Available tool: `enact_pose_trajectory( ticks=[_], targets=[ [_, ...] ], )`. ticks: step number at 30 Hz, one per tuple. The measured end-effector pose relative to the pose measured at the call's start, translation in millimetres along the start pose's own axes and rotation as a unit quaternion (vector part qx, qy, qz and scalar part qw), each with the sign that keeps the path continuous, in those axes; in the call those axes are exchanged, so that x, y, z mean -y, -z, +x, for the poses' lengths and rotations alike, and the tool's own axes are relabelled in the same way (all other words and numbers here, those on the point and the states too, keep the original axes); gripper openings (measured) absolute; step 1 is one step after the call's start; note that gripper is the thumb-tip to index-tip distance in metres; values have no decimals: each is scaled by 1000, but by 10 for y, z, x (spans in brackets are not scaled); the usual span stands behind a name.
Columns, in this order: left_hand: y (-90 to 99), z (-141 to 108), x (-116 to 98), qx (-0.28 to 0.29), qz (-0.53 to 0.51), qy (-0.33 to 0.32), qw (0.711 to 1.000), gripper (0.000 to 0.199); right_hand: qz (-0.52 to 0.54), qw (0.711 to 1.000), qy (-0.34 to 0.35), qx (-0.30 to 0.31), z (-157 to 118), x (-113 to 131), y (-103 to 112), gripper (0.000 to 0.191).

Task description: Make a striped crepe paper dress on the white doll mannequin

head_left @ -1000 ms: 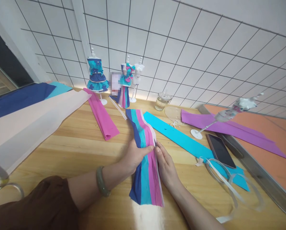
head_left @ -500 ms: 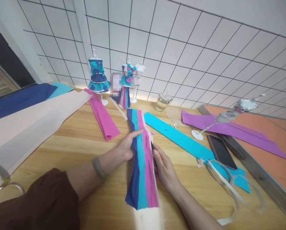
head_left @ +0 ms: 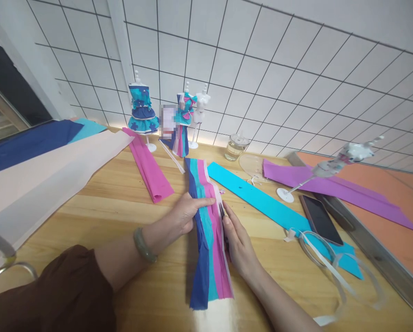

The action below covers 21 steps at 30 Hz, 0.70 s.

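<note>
A long striped strip (head_left: 206, 240) in navy, turquoise, pink and pale pink runs up the middle of the table. My left hand (head_left: 189, 212) grips it from the left, the thumb lying across the stripes and the fingers hidden beneath. At the pale right edge, my right hand (head_left: 237, 240) is closed round a small dark tool (head_left: 222, 211), which looks like scissors or snips. The tool's tip touches or nearly touches that edge; its lower part is hidden in the palm.
Folded pink paper (head_left: 149, 170) lies left, a turquoise strip (head_left: 262, 198) right. Behind stand a dressed mannequin (head_left: 142, 110) and a glass cup (head_left: 236, 147). Rightward are a phone (head_left: 320, 219), ribbon loops (head_left: 317, 251), purple paper (head_left: 341, 191) and a bare mannequin (head_left: 345, 159). Large sheets (head_left: 47, 184) cover the far left.
My left thumb has moved right across the strip towards its pale edge. The strip's lower end has shifted slightly right and shows more navy. The dark tool's tip shows more.
</note>
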State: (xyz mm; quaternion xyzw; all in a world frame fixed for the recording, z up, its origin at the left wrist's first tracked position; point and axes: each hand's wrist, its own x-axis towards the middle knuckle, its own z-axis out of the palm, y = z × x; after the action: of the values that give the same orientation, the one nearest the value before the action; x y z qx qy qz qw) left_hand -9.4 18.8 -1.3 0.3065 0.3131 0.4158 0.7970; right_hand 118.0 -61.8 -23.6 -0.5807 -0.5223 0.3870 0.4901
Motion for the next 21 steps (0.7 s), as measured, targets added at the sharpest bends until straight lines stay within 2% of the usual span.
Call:
enact_pose_trajectory(
  ticks=[10,21],
  targets=[
    [-71,-82,147,-21,27,-11,999,39,16,1000,4,-12,30,-16,7,59],
    [-105,-108,160,-40,43,-16,998,37,34,999,2,-20,25,24,7,58]
  ],
)
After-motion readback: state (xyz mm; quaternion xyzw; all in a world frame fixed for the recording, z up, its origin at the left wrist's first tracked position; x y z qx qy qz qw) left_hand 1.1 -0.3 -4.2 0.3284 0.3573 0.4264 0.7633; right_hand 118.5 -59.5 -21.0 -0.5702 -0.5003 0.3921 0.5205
